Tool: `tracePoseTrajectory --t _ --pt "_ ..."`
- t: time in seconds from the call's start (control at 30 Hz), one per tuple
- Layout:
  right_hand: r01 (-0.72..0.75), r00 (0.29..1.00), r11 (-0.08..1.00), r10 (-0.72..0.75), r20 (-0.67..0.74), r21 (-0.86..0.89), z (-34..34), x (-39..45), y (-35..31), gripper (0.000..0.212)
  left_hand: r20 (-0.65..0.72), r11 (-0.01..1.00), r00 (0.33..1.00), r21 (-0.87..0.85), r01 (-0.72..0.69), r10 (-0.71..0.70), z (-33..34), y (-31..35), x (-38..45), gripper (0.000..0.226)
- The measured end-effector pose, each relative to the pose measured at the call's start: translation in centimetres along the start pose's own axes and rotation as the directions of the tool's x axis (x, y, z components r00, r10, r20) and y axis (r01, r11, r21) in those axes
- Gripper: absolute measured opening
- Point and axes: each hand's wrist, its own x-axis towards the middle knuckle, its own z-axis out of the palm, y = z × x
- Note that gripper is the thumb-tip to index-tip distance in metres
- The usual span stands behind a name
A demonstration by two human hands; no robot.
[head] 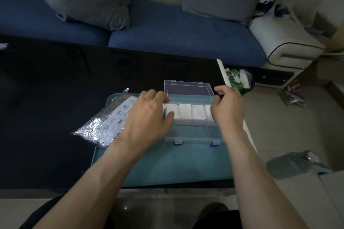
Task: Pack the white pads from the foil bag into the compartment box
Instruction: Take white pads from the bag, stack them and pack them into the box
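A: How did the left hand [150,115] sit?

B: It lay palm down over the left end of the clear plastic compartment box [191,117], forearm reaching in from the lower left. The fingers were bent over the box's far-left corner, and the thumb pressed on the first stack of white square pads [170,112]. Whether the fingers actually gripped the box wall, I could not tell.

A: And the right hand [228,107]?

B: It came in from the lower right, back toward the camera, fingers loosely curled at the right end of the box, covering the last pad there. I saw nothing pinched in it.

A: Where were the pads?

B: Four stacks filled the back row of compartments, side by side; the front row showed none. The hinged lid [189,89] lay open behind.

A: The surroundings?

B: The box rested on a teal tray [167,165] on the black desk [55,98]. The crinkled silver foil bag [106,124] lay just left of the box, partly on the tray. A blue sofa [167,29] with grey cushions stood beyond.
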Motion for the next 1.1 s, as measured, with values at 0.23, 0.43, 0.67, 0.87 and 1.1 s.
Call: tracePoseTrajectory --t 0.23,0.43,0.67,0.87,1.1 --pt "0.043 0.843 0.928 -0.232 0.484 0.370 1.5 -7.4 -6.4 0.010 0.178 0.945 0.935 0.176 0.277 -0.307 -1.2 -4.3 0.3 0.034" --pt "0.040 0.710 0.928 -0.287 0.643 0.371 5.0 -10.0 -7.2 0.036 0.202 0.905 0.882 0.089 0.416 -0.425 -1.5 -5.8 0.5 0.027" --pt "-0.048 0.683 0.973 -0.132 0.718 0.224 7.5 -10.9 -8.1 0.090 0.320 0.778 0.754 -0.077 0.624 -0.574 -0.8 -8.1 0.5 0.024" --pt "-0.163 0.713 0.953 -0.065 0.698 0.254 8.0 -10.4 -9.4 0.092 0.380 0.678 0.684 -0.176 0.714 -0.622 -0.6 -8.6 1.1 0.025" --pt "0.145 0.798 0.985 -0.172 0.577 0.093 7.8 -10.1 -10.5 0.035 0.359 0.661 0.670 -0.168 0.731 -0.650 -0.9 -9.5 1.2 0.023"
